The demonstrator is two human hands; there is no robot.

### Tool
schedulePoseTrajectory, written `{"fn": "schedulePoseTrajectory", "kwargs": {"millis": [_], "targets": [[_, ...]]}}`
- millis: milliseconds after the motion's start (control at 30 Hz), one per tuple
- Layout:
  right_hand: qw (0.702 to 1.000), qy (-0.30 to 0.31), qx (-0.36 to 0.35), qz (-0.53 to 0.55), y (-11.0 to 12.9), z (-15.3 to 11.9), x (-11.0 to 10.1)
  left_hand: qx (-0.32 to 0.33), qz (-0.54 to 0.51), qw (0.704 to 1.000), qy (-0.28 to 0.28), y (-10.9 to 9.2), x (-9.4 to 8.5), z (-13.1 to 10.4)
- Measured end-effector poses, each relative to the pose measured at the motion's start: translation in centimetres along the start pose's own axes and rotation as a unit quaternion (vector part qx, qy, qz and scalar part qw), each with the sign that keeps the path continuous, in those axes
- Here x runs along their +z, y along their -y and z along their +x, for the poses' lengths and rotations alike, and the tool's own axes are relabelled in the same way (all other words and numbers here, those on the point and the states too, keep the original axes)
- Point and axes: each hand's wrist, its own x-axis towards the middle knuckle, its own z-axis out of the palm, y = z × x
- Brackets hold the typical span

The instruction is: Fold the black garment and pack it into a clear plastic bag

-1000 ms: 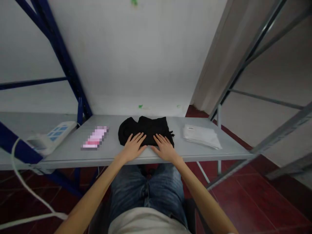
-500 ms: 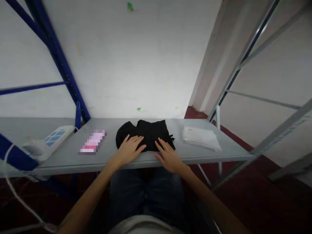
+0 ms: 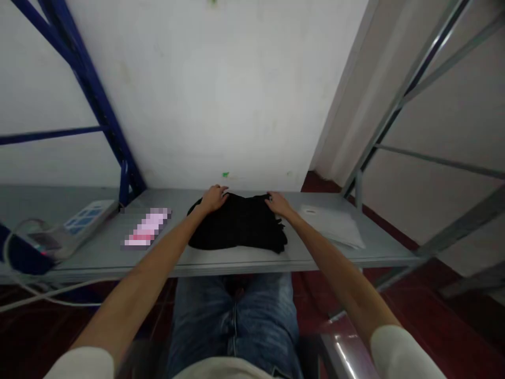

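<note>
A black piece of folded cloth, apparently a garment, lies on the grey shelf top in front of me, with thin strips or ties sticking out along its right side. My left hand rests at its far left edge, the fingers reaching past the cloth and the thumb apart from them. At the far right corner, my right hand has its thumb and fingers closed on the cloth edge. The hand and forearm partly cover the cloth's left end.
White folded plastic bags lie to the right. On the left are a pixelated pink item and a white power strip with a cable. Blue and grey uprights flank the grey shelf; a white wall stands behind.
Both hands have moved from lying flat on the near part of the cloth to its far edge. The cloth's near edge now lies flatter and slightly closer to me.
</note>
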Motion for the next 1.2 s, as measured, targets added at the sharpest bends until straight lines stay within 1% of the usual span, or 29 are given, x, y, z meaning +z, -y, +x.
{"fn": "schedulePoseTrajectory", "kwargs": {"millis": [100,200,333,467,567,667,700,800,867,933,1000,1067,1100,1167,1200], "targets": [[1.0,-0.01,0.023,0.007,-1.1,0.7,1.4,-0.004,0.004,1.0,0.002,0.4,0.9,0.5],[0.998,-0.032,0.037,0.032,-2.0,0.8,2.1,-0.012,-0.002,1.0,-0.009,1.0,1.0,0.7],[0.992,-0.072,0.042,0.089,-2.4,0.8,1.9,-0.02,-0.037,0.999,-0.025,1.8,0.5,0.8],[0.988,-0.085,0.032,0.127,-2.1,0.3,0.9,-0.006,-0.099,0.995,-0.027,1.4,-0.5,0.3],[0.985,-0.08,0.001,0.151,-1.9,-1.2,-0.2,0.014,-0.142,0.989,-0.025,0.5,-1.8,-1.1],[0.986,-0.06,-0.036,0.15,-2.1,-4.1,-1.0,0.065,-0.198,0.978,-0.013,-0.4,-3.4,-3.5],[0.986,-0.052,-0.047,0.149,-2.1,-5.3,-1.2,0.083,-0.202,0.976,-0.007,-0.6,-3.9,-4.4],[0.987,-0.033,-0.081,0.133,-2.2,-8.6,-1.5,0.112,-0.16,0.98,0.029,-0.8,-5.0,-7.2],[0.989,-0.021,-0.103,0.105,-2.1,-10.1,-1.7,0.126,-0.115,0.984,0.053,-0.8,-5.3,-8.7],[0.99,-0.006,-0.116,0.083,-1.9,-10.8,-2.0,0.144,-0.095,0.982,0.073,-0.6,-5.5,-9.8],[0.99,0.007,-0.117,0.075,-1.5,-10.8,-2.4,0.152,-0.099,0.98,0.077,-0.4,-5.6,-10.3],[0.992,-0.002,-0.11,0.066,-0.9,-10.7,-2.9,0.135,-0.089,0.986,0.05,0.2,-5.7,-10.2],[0.992,-0.013,-0.107,0.059,-0.4,-10.6,-3.0,0.114,-0.068,0.991,0.02,0.6,-5.7,-9.9],[0.993,-0.03,-0.108,0.044,0.8,-10.6,-3.1,0.044,-0.012,0.997,-0.057,1.6,-5.5,-8.8],[0.992,-0.034,-0.114,0.039,1.5,-10.6,-3.1,-0.001,0.013,0.996,-0.09,2.2,-5.3,-8.1]]}}
